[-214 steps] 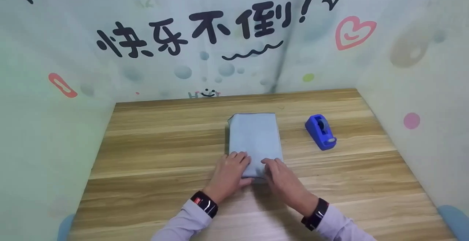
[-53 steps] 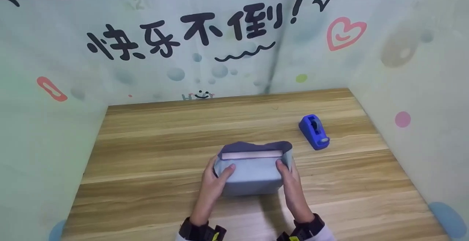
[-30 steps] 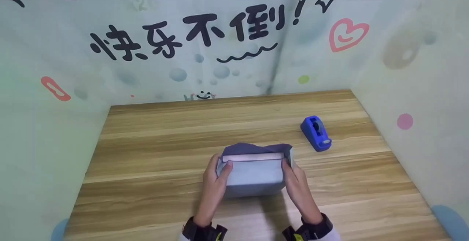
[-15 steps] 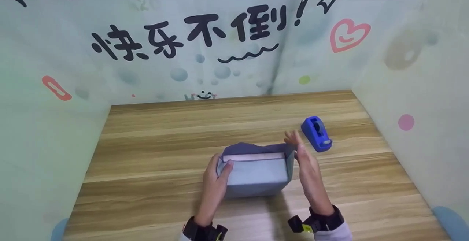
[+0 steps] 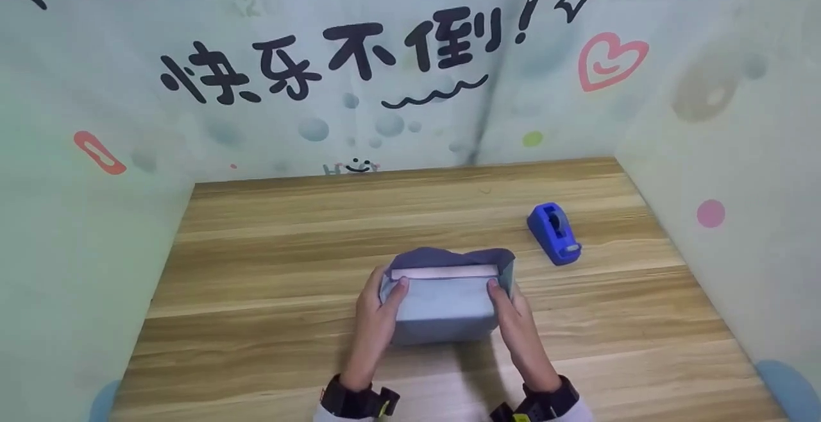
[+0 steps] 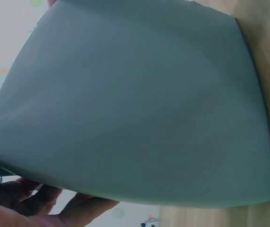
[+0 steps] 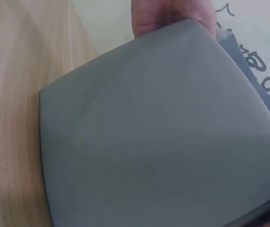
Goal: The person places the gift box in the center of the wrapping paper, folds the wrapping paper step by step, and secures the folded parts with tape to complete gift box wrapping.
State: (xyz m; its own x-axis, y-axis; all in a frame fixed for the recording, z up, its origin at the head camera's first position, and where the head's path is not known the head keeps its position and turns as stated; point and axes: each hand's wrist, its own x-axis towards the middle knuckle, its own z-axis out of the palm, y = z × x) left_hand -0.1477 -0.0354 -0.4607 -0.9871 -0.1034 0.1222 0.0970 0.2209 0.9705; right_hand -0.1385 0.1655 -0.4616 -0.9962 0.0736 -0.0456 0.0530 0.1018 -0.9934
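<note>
A box wrapped in light blue-grey paper (image 5: 446,300) stands on end, its front face filling both wrist views. At its top the paper is unfolded, and the white edge of the box inside (image 5: 444,272) shows. My left hand (image 5: 375,319) grips the left side, thumb on the near face and fingers behind; those fingers (image 6: 85,208) show under the paper edge in the left wrist view. On the opposite side my right hand (image 5: 521,329) holds the box likewise, thumb at the top right corner. The paper flap (image 5: 449,257) rises loosely behind the white edge.
A blue tape dispenser (image 5: 555,234) with a roll in it sits on the wooden table (image 5: 256,268), to the right and behind the box. A printed backdrop (image 5: 288,133) closes off the table's back and sides.
Seven seconds ago the wrapped box lay flat under both hands; now it is upright. Half a second ago my right hand was off its right side with fingers spread; it grips there again.
</note>
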